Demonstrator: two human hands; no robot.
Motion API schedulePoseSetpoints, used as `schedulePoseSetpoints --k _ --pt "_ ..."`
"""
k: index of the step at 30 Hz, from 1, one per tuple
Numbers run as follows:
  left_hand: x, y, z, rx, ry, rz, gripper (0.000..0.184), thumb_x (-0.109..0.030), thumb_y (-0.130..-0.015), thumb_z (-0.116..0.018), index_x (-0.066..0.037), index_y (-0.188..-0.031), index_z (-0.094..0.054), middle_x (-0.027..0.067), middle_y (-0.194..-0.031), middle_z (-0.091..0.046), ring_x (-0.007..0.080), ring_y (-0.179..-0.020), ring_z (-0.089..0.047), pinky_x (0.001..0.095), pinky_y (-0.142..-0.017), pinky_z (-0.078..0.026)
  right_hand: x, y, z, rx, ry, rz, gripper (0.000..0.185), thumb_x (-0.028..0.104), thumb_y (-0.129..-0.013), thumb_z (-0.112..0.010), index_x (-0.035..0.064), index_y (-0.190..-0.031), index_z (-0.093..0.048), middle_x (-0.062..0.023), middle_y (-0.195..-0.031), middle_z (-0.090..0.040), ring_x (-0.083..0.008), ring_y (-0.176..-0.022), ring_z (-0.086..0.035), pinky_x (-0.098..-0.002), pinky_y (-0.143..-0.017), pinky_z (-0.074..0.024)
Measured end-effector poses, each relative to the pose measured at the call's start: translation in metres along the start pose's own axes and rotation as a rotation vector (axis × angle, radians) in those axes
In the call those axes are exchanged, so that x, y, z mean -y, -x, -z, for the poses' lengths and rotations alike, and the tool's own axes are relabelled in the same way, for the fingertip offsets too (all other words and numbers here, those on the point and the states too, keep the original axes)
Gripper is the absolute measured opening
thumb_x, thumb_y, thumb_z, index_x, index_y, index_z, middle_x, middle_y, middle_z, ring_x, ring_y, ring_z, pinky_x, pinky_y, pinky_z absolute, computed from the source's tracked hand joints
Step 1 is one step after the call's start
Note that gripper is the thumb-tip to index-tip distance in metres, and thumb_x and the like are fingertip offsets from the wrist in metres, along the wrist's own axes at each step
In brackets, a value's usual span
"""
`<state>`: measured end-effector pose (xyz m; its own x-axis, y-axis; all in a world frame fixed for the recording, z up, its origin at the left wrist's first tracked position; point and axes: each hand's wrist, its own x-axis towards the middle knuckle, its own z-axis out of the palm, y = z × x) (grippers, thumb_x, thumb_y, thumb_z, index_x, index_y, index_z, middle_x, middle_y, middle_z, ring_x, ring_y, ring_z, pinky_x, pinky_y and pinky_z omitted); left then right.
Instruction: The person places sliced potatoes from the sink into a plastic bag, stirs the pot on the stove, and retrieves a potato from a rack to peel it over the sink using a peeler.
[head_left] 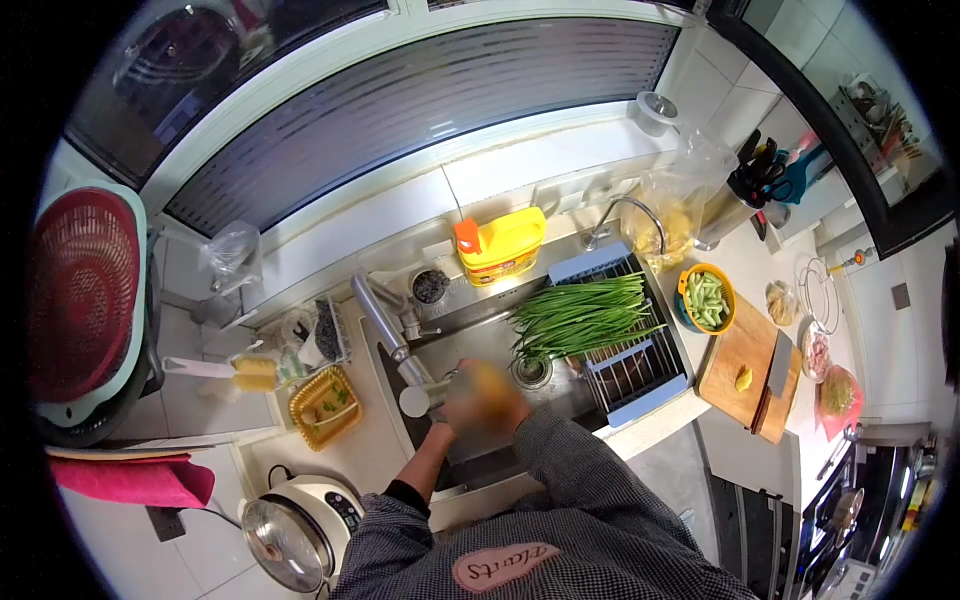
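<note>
Both hands are over the sink (470, 352), in front of the faucet (388, 335), in a blurred patch. My left hand (447, 412) comes from the lower left and my right hand (510, 405) from the lower right. Between them is a blurred orange-yellow thing (484, 382) whose shape I cannot make out. The fingers of both hands are smeared. Long green stalks (585, 315) lie to the right of the hands, partly on a blue-ended drying rack (648, 407) and partly over the sink near the drain (531, 372).
A yellow jug (503, 247) stands behind the sink. At left are a yellow basket (325, 408) and a rice cooker (300, 530). To the right are an orange-rimmed colander (707, 299) of cut greens and a cutting board (735, 355) with a knife (779, 366).
</note>
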<state>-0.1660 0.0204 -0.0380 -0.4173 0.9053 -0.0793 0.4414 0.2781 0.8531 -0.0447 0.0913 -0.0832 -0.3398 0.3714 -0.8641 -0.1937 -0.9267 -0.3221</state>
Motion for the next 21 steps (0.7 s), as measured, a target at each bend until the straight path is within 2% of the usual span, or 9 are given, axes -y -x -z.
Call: schedulePoseSetpoints --k 3,7,9,10,12,13,15,18,21 --pt "-0.028 -0.017 0.0 -0.048 0.063 -0.03 0.029 -0.03 -0.093 -0.059 -0.002 -0.1 -0.056 0.003 -0.086 -0.058 0.0138 -0.081 -0.057 0.0306 -0.076 -0.05 -0.009 0.002 -0.013 -0.014 0.212 0.172 0.052 0.042 -0.091 -0.054 -0.0015 -0.119 -0.057 -0.0174 -0.115 -0.061 -0.0307 -0.1 -0.062 -0.0433 -0.083 -0.0516" --pt "0.063 -0.06 -0.039 0.028 0.322 0.096 0.025 -0.029 -0.094 -0.057 -0.004 -0.097 -0.058 0.0032 -0.081 -0.058 0.014 -0.077 -0.058 0.0305 -0.07 -0.049 -0.021 0.01 -0.019 -0.121 0.536 0.388 0.055 0.044 -0.09 -0.055 -0.002 -0.119 -0.057 -0.0175 -0.116 -0.06 -0.0312 -0.1 -0.062 -0.0415 -0.084 -0.0504" --pt "0.087 -0.075 -0.043 0.233 -0.548 0.019 0.026 -0.03 -0.095 -0.055 -0.005 -0.1 -0.061 0.0035 -0.085 -0.063 0.0153 -0.078 -0.061 0.0307 -0.07 -0.05 -0.019 0.014 -0.016 -0.202 0.668 0.374 0.056 0.045 -0.09 -0.056 -0.0023 -0.12 -0.057 -0.0176 -0.117 -0.06 -0.0314 -0.1 -0.061 -0.0406 -0.085 -0.0498" --pt "0.069 -0.074 -0.032 0.236 -0.545 0.019 0.026 -0.03 -0.095 -0.055 -0.005 -0.1 -0.061 0.0035 -0.085 -0.063 0.0153 -0.078 -0.061 0.0307 -0.07 -0.05 -0.013 0.015 -0.012 -0.253 0.717 0.319 0.057 0.046 -0.09 -0.056 -0.0024 -0.12 -0.057 -0.0176 -0.117 -0.06 -0.0315 -0.1 -0.061 -0.0401 -0.085 -0.0495" --pt "0.028 -0.068 -0.004 0.399 0.503 0.506 0.032 -0.033 -0.096 -0.051 -0.006 -0.107 -0.062 0.0096 -0.101 -0.066 0.022 -0.092 -0.063 0.0375 -0.078 -0.051 0.003 0.024 0.002 -0.336 0.734 0.121 0.058 0.047 -0.089 -0.057 -0.0027 -0.12 -0.056 -0.0176 -0.118 -0.06 -0.0318 -0.1 -0.061 -0.0392 -0.086 -0.0489" --pt "0.037 -0.059 0.004 0.366 0.665 0.569 0.032 -0.033 -0.096 -0.051 -0.006 -0.108 -0.061 0.0101 -0.102 -0.066 0.0223 -0.093 -0.063 0.038 -0.079 -0.05 0.018 0.033 0.01 -0.279 0.637 0.023 0.059 0.047 -0.089 -0.058 -0.0028 -0.12 -0.056 -0.0177 -0.119 -0.06 -0.0319 -0.1 -0.061 -0.0387 -0.086 -0.0487" --pt "0.089 -0.032 0.016 0.27 0.734 0.542 0.033 -0.034 -0.095 -0.052 -0.006 -0.111 -0.061 0.0111 -0.105 -0.065 0.0229 -0.095 -0.062 0.039 -0.08 -0.05 0.052 0.06 0.001 -0.112 0.445 -0.109 0.055 0.041 -0.088 -0.062 0.001 -0.125 -0.054 -0.0153 -0.121 -0.058 -0.0271 -0.109 -0.059 -0.037 -0.092 -0.0472" --pt "0.134 -0.007 0.016 0.223 0.579 0.425 0.035 -0.034 -0.093 -0.053 -0.007 -0.115 -0.06 0.0127 -0.108 -0.064 0.0239 -0.098 -0.06 0.0405 -0.081 -0.049 0.055 0.061 -0.003 -0.058 0.534 -0.133 0.062 0.05 -0.085 -0.063 -0.0004 -0.121 -0.058 -0.0172 -0.118 -0.061 -0.0293 -0.103 -0.062 -0.0402 -0.088 -0.0496" --pt "0.131 0.003 -0.009 0.164 0.369 0.262 0.038 -0.034 -0.092 -0.054 -0.007 -0.118 -0.058 0.0142 -0.111 -0.063 0.0249 -0.101 -0.059 0.0419 -0.083 -0.048 0.015 0.009 0.01 -0.064 0.413 -0.036 0.059 0.038 -0.083 -0.067 -0.001 -0.125 -0.051 -0.0156 -0.117 -0.06 -0.0279 -0.104 -0.06 -0.038 -0.088 -0.0486"
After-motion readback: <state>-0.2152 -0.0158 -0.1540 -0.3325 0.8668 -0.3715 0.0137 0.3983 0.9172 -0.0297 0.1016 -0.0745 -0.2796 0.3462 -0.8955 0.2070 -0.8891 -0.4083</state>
